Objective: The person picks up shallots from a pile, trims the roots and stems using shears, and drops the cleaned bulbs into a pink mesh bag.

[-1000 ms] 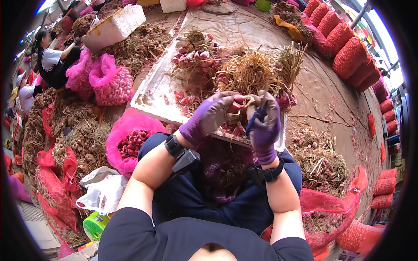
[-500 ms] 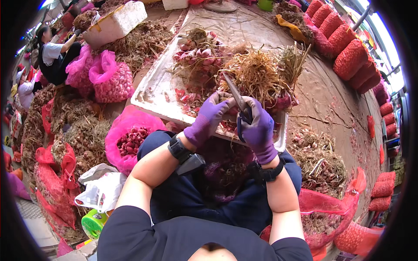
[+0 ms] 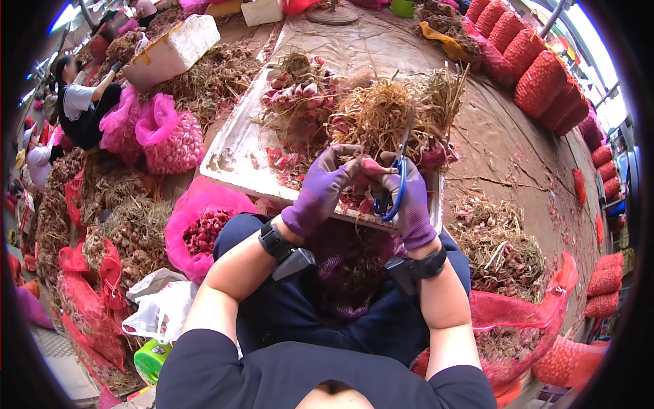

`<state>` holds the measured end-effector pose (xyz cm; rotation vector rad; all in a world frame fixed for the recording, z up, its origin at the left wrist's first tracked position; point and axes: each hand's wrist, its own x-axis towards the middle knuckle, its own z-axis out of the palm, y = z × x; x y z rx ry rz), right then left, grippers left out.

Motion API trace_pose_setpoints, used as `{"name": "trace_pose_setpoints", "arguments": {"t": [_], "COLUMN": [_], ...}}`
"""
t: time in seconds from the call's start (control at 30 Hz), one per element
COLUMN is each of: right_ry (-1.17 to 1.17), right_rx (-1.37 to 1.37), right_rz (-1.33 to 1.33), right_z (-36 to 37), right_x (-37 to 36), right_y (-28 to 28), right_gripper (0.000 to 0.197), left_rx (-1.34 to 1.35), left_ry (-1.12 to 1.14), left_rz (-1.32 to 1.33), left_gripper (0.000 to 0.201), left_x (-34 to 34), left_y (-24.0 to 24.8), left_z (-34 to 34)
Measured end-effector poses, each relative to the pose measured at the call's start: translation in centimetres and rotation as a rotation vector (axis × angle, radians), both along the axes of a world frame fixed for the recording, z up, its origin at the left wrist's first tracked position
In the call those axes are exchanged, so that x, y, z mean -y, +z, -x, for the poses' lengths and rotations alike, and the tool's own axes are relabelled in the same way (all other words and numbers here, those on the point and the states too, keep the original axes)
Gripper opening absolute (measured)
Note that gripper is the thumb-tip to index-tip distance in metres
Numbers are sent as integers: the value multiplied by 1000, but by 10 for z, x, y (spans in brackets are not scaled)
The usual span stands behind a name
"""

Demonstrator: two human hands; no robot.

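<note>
Both my hands wear purple gloves with greyish fingers. My left hand point(image 3: 327, 183) is closed on a small pinkish-red shallot point(image 3: 372, 166), held between thumb and fingers. In my right hand point(image 3: 410, 208) are scissors point(image 3: 402, 178) with blue handles, blades pointing away from me; its fingertips touch the shallot's right end. Beneath and beyond my hands lies a white foam tray point(image 3: 228, 151). On it rest a heap of dry straw-coloured stalks point(image 3: 381, 109), a pile of reddish shallots point(image 3: 306, 92) and loose red skins.
A pink mesh bag point(image 3: 178, 221) of trimmed shallots stands by my left knee. White plastic bags point(image 3: 163, 310) lie nearer me. Dried bunches point(image 3: 504, 255) lie at right, above a red mesh bag point(image 3: 511, 313). Filled red sacks point(image 3: 538, 78) line the far right. Another person point(image 3: 82, 102) sits far left.
The scissors have swung from pointing up-left across my hands to pointing up and slightly right. My hands have parted slightly, and the shallot between them now shows.
</note>
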<state>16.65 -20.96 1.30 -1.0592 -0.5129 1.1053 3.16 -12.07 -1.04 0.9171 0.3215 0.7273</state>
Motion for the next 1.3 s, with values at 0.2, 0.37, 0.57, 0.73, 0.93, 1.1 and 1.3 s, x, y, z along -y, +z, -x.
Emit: {"name": "trace_pose_setpoints", "arguments": {"t": [0.2,0.37,0.57,0.73,0.93,1.1,1.3], "right_ry": [-49,-11,-105,-213,-118,-467,-197], "right_rx": [400,290,482,598,51,385,263], "right_rz": [-14,27,-98,-113,-44,-199,-119], "right_z": [10,2,14,17,8,5,18], "right_x": [0,1,2,-3,4,-6,-2], "right_y": [1,9,9,6,7,5,-2], "right_gripper": [43,41,35,34,35,31,36], "left_rx": [-75,-110,-274,-188,-2,-94,-55], "left_ry": [72,-72,-154,-158,-182,-127,71], "left_rz": [-77,-155,-321,-377,-123,-77,-322], "left_gripper": [32,39,51,54,47,40,25], "left_x": [0,-2,-7,-9,-17,-18,-5], "left_y": [-3,3,12,27,14,17,-6], "left_z": [-2,0,8,13,13,9,0]}}
